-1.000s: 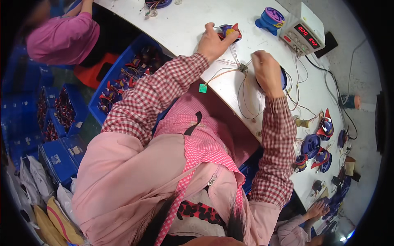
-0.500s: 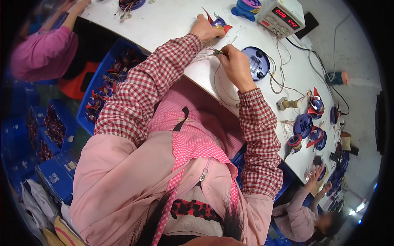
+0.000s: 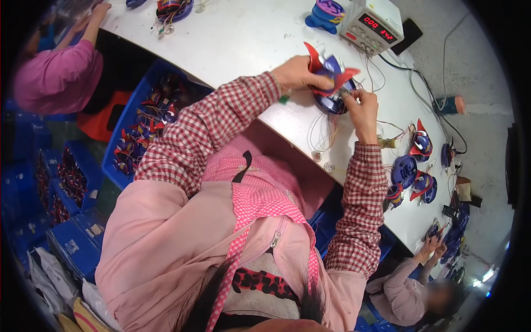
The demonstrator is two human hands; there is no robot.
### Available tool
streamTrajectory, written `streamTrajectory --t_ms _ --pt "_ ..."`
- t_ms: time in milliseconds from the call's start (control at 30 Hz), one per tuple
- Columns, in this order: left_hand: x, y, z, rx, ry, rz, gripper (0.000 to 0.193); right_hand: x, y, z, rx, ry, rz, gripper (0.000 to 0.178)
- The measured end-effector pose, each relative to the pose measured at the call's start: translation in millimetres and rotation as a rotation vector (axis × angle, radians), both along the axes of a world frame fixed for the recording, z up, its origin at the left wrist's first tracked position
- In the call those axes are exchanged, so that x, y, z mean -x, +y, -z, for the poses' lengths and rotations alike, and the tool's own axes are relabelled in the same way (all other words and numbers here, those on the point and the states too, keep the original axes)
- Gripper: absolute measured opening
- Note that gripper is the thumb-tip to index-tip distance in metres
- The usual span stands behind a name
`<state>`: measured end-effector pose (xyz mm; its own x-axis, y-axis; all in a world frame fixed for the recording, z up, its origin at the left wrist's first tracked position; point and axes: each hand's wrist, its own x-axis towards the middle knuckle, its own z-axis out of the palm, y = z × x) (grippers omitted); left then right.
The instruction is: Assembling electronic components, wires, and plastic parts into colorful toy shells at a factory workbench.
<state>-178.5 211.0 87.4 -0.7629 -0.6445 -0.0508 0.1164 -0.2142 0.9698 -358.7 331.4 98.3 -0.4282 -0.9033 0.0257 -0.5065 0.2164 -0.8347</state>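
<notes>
My left hand (image 3: pixel 297 73) is closed on a purple toy shell (image 3: pixel 330 66) with red pointed fins, held tilted just over the table. Under it sits a round purple base (image 3: pixel 326 105), partly hidden by the shell and my fingers. The fingers of my right hand (image 3: pixel 363 114) pinch at the base's right side, on something small that I cannot make out. Thin wires (image 3: pixel 319 126) trail from there toward the table's near edge, with two small pale discs (image 3: pixel 316 156) by their ends. A small green piece (image 3: pixel 284 99) lies below my left wrist.
A power supply (image 3: pixel 373 23) with a red display stands at the back, beside a blue and purple stand (image 3: pixel 323 16). Finned shells (image 3: pixel 421 143) and purple bases (image 3: pixel 405 170) lie to the right. A blue crate (image 3: pixel 124 119) of parts stands left. Co-workers sit at both sides.
My left hand has carried the shell right and nearer, over the round base. My right hand has moved right and down to the base, and the wires have shifted with it.
</notes>
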Motion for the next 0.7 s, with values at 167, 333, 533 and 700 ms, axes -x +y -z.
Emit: streamTrajectory --t_ms 167,333,533,700 --pt "4 8 2 0.052 -0.07 0.07 0.05 2 -5 30 0.184 0.496 0.077 0.028" --pt "23 7 35 0.652 -0.196 -0.091 0.051 9 -3 41 0.261 0.449 0.16 0.04" --pt "-13 26 -16 -0.142 0.493 -0.097 0.059 -46 -29 -34 0.405 -0.209 -0.05 0.031" --pt "-99 -16 -59 -0.281 0.705 -0.318 0.054 -112 -50 -91 0.375 -0.62 -0.172 0.028"
